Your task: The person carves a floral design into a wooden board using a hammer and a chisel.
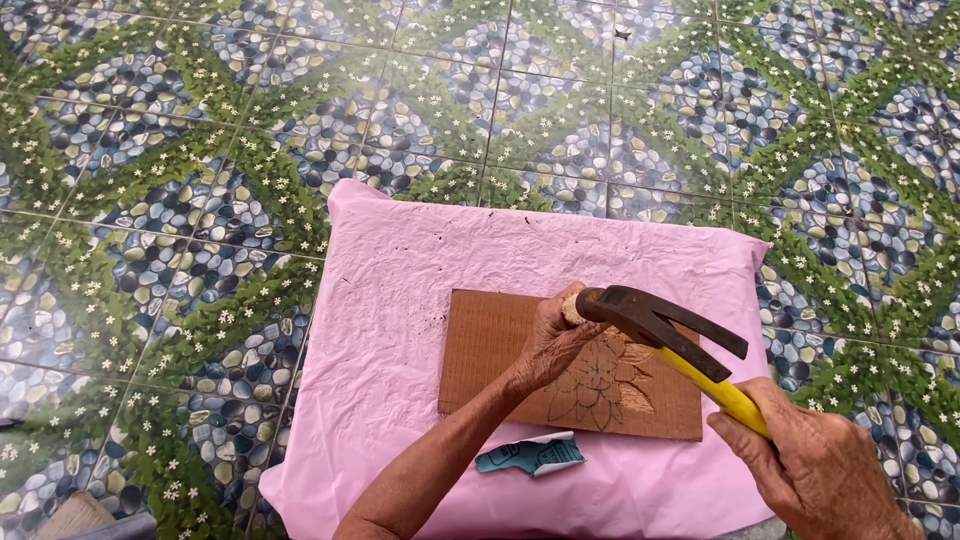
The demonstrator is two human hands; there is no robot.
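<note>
The left hand (548, 345) is closed tight around a wooden-handled chisel (572, 305), only the pale butt end showing above the fist, held upright on a brown wooden board (490, 350). The right hand (810, 465), at about 4 o'clock from the board, is clenched around the yellow handle of a claw hammer (655, 325), whose dark head touches the chisel's butt. A flower outline (600, 385) is partly carved in the board, just right of the left wrist. The board lies on a crumpled pink sheet (400, 280) spread over the patterned tile floor (200, 120). A small teal and white packet (530, 455) lies at 6 o'clock from the board.
</note>
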